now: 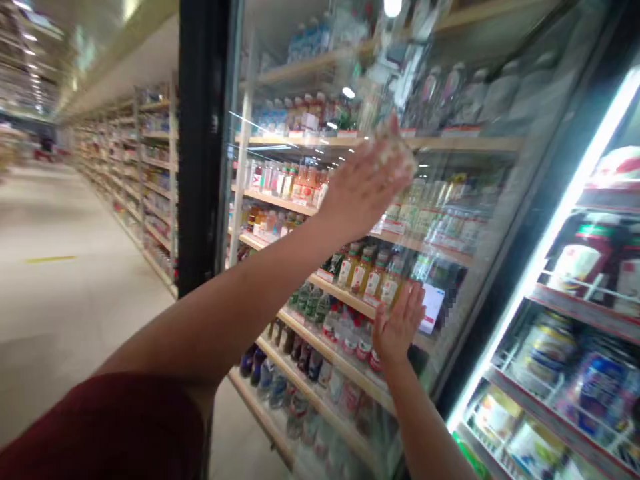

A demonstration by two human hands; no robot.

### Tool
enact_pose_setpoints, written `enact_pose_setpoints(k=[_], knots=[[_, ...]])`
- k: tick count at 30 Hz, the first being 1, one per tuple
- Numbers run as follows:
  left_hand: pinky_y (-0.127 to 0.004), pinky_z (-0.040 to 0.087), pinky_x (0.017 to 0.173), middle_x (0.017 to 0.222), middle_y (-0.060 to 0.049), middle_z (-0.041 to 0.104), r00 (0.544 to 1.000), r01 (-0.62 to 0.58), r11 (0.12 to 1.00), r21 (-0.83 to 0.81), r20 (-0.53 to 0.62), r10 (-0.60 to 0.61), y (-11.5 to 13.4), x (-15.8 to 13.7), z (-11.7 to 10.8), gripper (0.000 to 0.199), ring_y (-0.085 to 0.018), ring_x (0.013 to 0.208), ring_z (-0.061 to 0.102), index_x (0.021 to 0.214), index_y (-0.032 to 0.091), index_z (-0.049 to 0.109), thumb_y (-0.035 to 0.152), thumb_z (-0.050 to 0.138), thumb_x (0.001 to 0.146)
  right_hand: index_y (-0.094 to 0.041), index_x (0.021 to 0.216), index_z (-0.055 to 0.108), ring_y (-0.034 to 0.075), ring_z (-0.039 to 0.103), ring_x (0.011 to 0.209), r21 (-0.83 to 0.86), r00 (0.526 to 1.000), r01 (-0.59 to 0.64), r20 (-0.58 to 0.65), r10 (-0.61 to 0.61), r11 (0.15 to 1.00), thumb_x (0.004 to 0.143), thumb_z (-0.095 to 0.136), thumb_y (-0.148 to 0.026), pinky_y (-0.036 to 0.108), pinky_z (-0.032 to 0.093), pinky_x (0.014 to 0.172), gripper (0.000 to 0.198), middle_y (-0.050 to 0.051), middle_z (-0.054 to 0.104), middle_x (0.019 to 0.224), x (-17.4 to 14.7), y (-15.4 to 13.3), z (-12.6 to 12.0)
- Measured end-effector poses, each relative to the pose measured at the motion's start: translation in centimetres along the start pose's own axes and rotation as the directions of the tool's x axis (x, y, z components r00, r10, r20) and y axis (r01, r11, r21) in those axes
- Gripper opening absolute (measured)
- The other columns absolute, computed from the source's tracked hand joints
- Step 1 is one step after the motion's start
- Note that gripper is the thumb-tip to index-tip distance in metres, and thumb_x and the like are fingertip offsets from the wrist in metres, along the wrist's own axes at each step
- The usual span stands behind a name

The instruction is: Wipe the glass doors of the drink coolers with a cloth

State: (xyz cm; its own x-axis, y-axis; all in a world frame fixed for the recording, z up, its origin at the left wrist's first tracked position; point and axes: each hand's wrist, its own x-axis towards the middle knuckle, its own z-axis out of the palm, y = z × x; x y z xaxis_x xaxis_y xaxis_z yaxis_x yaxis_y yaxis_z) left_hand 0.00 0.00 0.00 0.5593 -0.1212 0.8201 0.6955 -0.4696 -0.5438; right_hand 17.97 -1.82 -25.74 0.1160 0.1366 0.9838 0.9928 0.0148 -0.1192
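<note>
My left hand (pixel 363 190) reaches up across the view to a glass door (pixel 460 220). Its fingers lie over a whitish crumpled cloth (pixel 404 157), pressed on the pane and blurred by motion. Lower and to the right, my right hand (pixel 400 323) rests against the same glass with fingers stretched out and nothing in it. A bright white rectangle (pixel 431 308) shows right beside its fingertips; I cannot tell whether it is a reflection. The door's dark frame (pixel 203 147) stands on the left.
Through the glass, wooden shelves hold rows of juice bottles (pixel 367 270). To the right, a lit cooler has wire-fronted shelves with jars (pixel 583 257) and packets (pixel 595 387). A long shelf row (pixel 155 160) and pale floor (pixel 85 300) run back on the left.
</note>
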Motion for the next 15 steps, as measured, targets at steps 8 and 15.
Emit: enact_pose_setpoints(k=[8,15], knots=[[-0.066,0.005,0.122,0.163,-0.005,0.029,0.984,0.179,0.982,0.057,-0.021,-0.179,-6.1,4.2,-4.6,0.054,-0.032,0.153,0.013,0.156,0.020,0.027,0.034,0.031,0.104,-0.016,0.162,0.002,0.034,0.013,0.156,0.006,1.000,-0.001,0.028,0.001,1.000,0.103,0.030,-0.044,0.067,0.028,0.117,0.071,0.022,0.020,0.165,0.1,0.0,-0.4],[-0.055,0.014,0.127,0.161,0.001,0.035,0.978,-0.156,0.985,-0.080,0.128,0.165,-1.3,1.2,-2.2,0.049,-0.025,0.154,0.015,0.152,0.027,0.038,0.030,0.035,0.103,-0.016,0.162,0.005,0.033,0.014,0.155,0.018,1.000,-0.008,0.014,0.007,1.000,0.103,0.032,-0.042,0.066,0.028,0.118,0.070,0.021,0.021,0.165,0.1,0.1,-0.6]])
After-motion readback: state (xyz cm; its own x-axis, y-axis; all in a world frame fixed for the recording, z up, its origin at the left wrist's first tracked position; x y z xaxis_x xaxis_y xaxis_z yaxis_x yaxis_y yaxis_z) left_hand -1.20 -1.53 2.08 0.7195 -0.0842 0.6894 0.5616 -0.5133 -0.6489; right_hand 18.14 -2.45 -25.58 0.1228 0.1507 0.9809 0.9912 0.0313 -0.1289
